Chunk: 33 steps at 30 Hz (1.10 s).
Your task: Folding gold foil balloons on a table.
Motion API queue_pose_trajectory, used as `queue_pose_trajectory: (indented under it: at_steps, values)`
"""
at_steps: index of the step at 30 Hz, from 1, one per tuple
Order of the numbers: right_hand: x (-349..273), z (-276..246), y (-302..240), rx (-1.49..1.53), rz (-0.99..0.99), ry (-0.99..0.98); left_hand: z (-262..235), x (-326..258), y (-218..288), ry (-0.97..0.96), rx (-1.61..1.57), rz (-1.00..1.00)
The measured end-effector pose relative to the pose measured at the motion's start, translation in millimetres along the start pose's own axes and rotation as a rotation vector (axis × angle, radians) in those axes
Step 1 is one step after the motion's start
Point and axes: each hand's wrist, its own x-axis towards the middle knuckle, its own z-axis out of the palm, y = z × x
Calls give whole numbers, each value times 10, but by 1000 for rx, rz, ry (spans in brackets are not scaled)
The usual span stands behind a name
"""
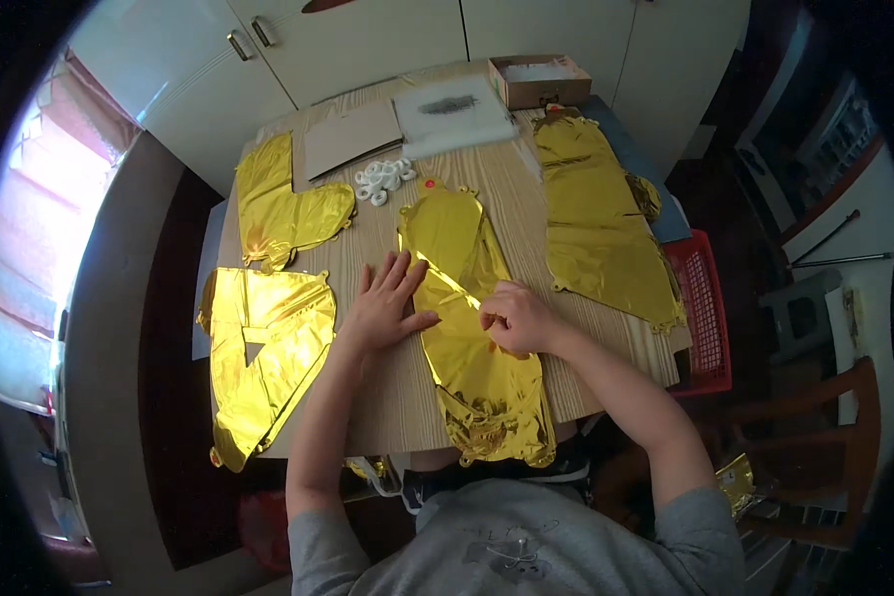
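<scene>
A flat gold foil balloon lies lengthwise in front of me, its near end at the table's front edge. My left hand rests flat with fingers spread, partly on the wood, its fingertips at the balloon's left edge. Midway along the foil, my right hand is closed, its fingers pinched on the balloon near a bright diagonal crease. At the left lie an L-shaped gold foil balloon and another gold foil balloon with a small triangular gap. A larger gold foil balloon is spread out at the right.
Several small white rings lie in a pile beyond my left hand. Behind them are a brown cardboard sheet, a whitish sheet with a dark patch, and an open box. A red plastic basket stands beside the wooden table.
</scene>
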Motion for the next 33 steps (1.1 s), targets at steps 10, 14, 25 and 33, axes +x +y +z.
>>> queue_pose_trajectory:
  at_steps: [10, 14, 25, 33]
  values:
    - [-3, -8, -1, -17, -31, -6, -39, 42, 21, 20, 51, -12]
    - [2, -88, -162, -70, -95, 46, -13, 30, 21, 35, 66, -13]
    - [0, -17, -232, -217, -264, -291, 4, 23, 3, 61, 79, -3]
    - [-4, 1, -205, -212, -281, -274, 36, 36, -40, 100, 32, -34]
